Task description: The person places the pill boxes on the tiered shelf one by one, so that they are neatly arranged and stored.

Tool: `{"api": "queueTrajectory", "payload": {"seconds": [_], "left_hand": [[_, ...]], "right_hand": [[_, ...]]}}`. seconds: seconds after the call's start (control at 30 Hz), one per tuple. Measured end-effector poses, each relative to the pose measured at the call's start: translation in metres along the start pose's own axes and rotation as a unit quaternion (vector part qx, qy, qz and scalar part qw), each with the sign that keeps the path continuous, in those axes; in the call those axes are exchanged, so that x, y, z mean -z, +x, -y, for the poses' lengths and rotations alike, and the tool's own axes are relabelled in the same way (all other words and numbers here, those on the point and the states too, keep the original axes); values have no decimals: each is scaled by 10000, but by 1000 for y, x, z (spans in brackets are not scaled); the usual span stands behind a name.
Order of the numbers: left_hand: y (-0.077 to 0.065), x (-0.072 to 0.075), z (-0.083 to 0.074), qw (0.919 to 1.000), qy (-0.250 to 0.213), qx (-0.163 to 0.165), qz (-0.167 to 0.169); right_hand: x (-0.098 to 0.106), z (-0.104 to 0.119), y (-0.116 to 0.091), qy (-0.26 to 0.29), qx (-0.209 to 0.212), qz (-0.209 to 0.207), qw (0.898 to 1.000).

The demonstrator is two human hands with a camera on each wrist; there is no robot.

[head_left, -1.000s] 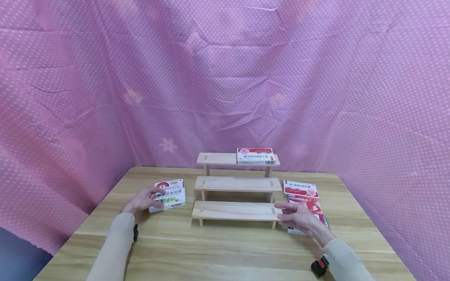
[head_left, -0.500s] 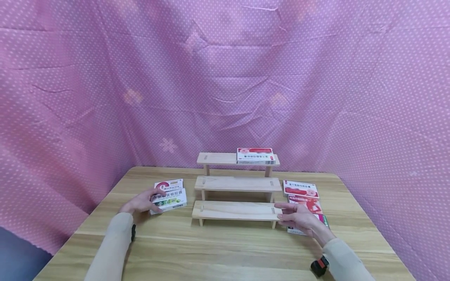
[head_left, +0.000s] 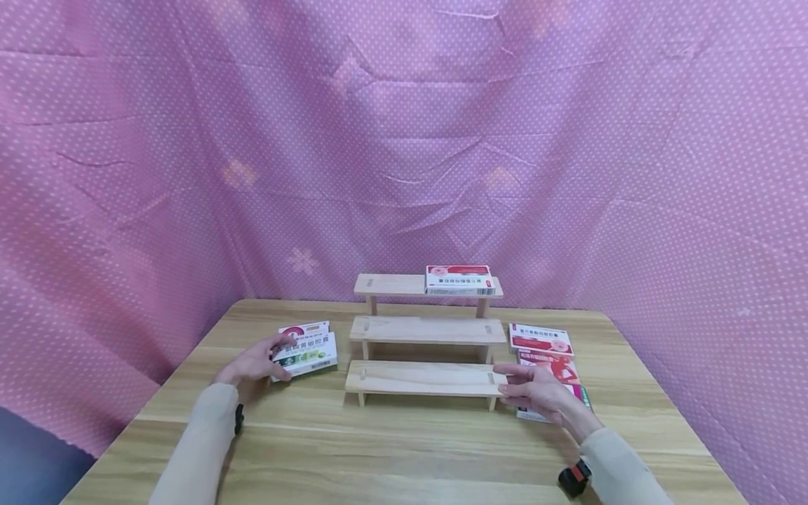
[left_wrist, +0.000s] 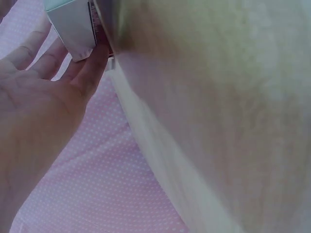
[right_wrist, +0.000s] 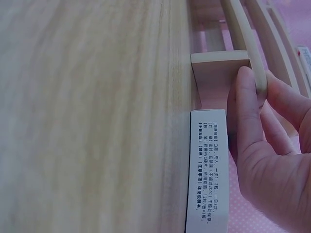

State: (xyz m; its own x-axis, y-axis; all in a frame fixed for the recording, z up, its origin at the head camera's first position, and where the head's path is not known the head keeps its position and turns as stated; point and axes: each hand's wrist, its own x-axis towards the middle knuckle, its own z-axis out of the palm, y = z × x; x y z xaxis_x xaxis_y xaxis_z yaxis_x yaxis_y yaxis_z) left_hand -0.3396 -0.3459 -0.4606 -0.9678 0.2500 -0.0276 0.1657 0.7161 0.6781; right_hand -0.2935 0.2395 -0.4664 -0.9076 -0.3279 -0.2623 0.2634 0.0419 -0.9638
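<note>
My left hand (head_left: 255,361) grips the left end of a white and green medicine box (head_left: 309,354). Its near edge looks tipped down, and it overlaps a white and red medicine box (head_left: 309,327) behind it. In the left wrist view, fingers (left_wrist: 90,73) reach along the white end of the held box (left_wrist: 75,31). At the lowest tier of a three-step wooden stand (head_left: 423,379), my right hand (head_left: 543,393) pinches the board's right end. Thumb below and fingers above that board (right_wrist: 260,82) show in the right wrist view.
One white and red medicine box (head_left: 459,280) lies on the stand's top tier. Right of the stand, a column of several boxes includes a white and red one (head_left: 539,339) and a red one (head_left: 548,367). A pink dotted cloth (head_left: 404,140) hangs behind the wooden table (head_left: 391,456).
The white and green box has shifted slightly right and then up in my left hand, covering more of the box behind. My right hand keeps its place on the stand.
</note>
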Motion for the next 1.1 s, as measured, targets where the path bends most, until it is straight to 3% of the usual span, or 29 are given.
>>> {"api": "queueTrajectory", "payload": {"seconds": [0.3,0.67,0.93,1.1], "left_hand": [[-1,10,-16,9984,-551,-71,-68],[-1,24,-36,9963,-708,-382,-290],[1,30,-44,9967,-277,-510,-574],[5,31,-52,9947,-321,-589,-784]], "right_hand": [[-1,1,-3,35,114,169,9998],[-1,1,-2,97,78,152,9998],[-1,1,-1,-17,5,31,10000],[0,0,0,-26,32,81,10000]]}}
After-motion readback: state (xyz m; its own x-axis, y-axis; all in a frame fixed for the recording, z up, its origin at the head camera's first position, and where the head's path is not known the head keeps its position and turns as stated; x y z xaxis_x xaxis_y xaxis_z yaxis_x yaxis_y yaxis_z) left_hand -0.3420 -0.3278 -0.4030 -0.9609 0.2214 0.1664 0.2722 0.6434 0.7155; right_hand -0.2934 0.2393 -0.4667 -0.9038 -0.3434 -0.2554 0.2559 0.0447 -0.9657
